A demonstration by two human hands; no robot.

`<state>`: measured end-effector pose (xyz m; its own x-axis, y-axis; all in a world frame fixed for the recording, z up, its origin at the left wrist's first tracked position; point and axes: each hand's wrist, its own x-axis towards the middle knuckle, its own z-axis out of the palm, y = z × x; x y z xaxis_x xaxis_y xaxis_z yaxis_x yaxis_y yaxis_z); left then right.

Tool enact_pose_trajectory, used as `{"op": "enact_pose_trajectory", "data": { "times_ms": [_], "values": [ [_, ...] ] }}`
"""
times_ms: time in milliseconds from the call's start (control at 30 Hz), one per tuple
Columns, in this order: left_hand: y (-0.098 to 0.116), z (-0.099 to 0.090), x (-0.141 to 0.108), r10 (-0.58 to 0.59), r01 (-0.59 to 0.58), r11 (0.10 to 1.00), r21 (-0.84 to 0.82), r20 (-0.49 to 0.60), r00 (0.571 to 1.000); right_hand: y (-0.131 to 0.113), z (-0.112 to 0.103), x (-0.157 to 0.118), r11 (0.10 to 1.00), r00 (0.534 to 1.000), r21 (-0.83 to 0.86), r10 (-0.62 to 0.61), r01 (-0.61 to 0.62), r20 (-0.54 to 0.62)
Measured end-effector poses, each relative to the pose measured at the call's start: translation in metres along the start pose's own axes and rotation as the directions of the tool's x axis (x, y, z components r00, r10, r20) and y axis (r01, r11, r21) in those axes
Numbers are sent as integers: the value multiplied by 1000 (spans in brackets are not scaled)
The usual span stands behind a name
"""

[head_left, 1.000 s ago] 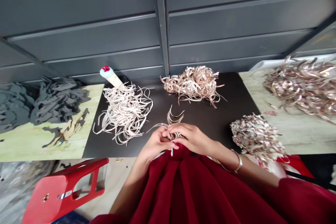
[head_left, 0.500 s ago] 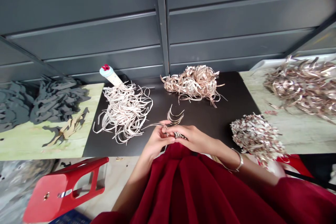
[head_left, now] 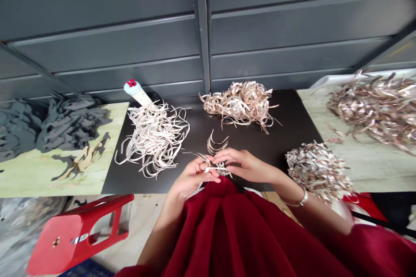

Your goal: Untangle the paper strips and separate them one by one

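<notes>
R hand (head_left: pixel 242 166) now spread wider, bit further from L hand (head_left: pixel 191 178); strip (head_left: pixel 215 168) end pts R, vs down b4.

Thin pale strip (head_left: pixel 214 168), bent, one end trailing left, between the hands (head_left: pixel 189 177)

A workshop: pale strips (head_left: pixel 156 136) and grey cutouts (head_left: pixel 69 125) in heaps on worktops (head_left: pixel 86 185).
</notes>
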<state>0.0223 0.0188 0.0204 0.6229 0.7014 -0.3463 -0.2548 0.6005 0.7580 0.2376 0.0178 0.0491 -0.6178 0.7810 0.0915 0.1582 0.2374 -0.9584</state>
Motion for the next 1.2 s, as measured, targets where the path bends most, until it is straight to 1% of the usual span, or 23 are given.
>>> {"op": "enact_pose_trajectory", "data": {
  "times_ms": [100,167,267,367,400,467,533,600,667,767,867,967,1033,1067,1100,1133,1200],
  "values": [
    [5,3,3,44,-39,997,67,-74,996,0,1,2,998,1000,-59,-13,13,-5],
    [8,5,5,46,-37,995,94,-95,994,3,0,3,997,999,-72,-12,9,-35],
    [11,6,7,31,-21,994,107,-90,995,10,-7,1,998,995,-58,16,-22,-100],
    [11,3,6,-5,12,995,100,-71,997,15,-16,-3,999,986,-6,37,-38,-161],
    [10,1,6,-25,32,994,109,-65,998,15,-18,-3,999,985,11,42,-40,-168],
    [8,0,5,-49,58,986,159,-64,997,15,-20,-4,999,988,19,48,-46,-149],
    [6,-1,6,-19,41,969,243,-91,996,14,-19,-4,999,993,5,51,-51,-104],
    [2,-2,7,37,7,943,333,-124,992,13,-18,-3,999,994,5,49,-48,-95],
    [-2,-2,9,71,-8,916,400,-142,987,13,-19,-3,999,990,15,47,-45,-132],
    [-9,-5,12,84,-6,893,450,-155,984,15,-24,-5,998,981,30,52,-47,-189],
    [-12,-7,14,88,19,848,529,-177,980,21,-33,-10,993,969,98,85,-64,-234],
    [-12,-7,13,106,47,740,671,-186,977,30,-37,-16,970,955,232,132,-70,-265],
    [-11,-7,11,167,28,615,788,-165,972,37,-38,-20,940,951,335,160,-65,-265],
    [-10,-7,9,221,8,530,848,-148,964,40,-38,-22,917,943,395,174,-51,-284],
    [-9,-8,7,292,-10,430,903,-128,948,44,-38,-23,890,926,455,188,-20,-327],
    [-9,-10,5,372,-22,323,946,-105,922,46,-37,-23,862,898,506,202,26,-391],
    [-7,-12,2,526,-32,112,993,-32,850,48,-33,-22,832,818,541,223,125,-531]
  ]
}}
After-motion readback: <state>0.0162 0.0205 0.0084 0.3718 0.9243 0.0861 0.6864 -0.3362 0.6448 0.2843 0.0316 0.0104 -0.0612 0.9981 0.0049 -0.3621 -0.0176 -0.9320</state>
